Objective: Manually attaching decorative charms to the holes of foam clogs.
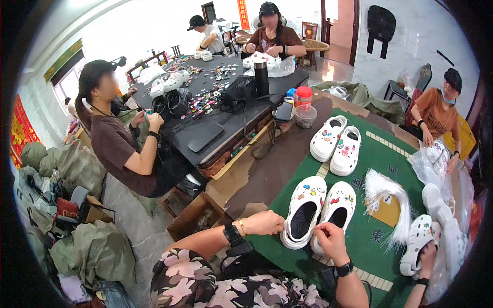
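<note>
Two white clogs with colourful charms, a left clog [303, 210] and a right clog [336, 213], lie side by side before me, heels toward me. My left hand [268, 223] is closed beside the left clog's heel; what its fingers hold, if anything, is too small to make out. At the right clog's heel, my right hand [331, 242] pinches its thumb and fingers together over something I cannot make out. Beyond them rests another charm-covered clog pair [336, 143]. A bundle of thin white strands [398, 205] lies to the right.
A green mahjong-style mat [277, 251] covers the table. At the right edge, a co-worker's hand [427, 256] touches a white clog [417, 241] near plastic bags. A red-lidded jar [305, 105] stands behind. Other people work around a black table [205, 110] strewn with charms.
</note>
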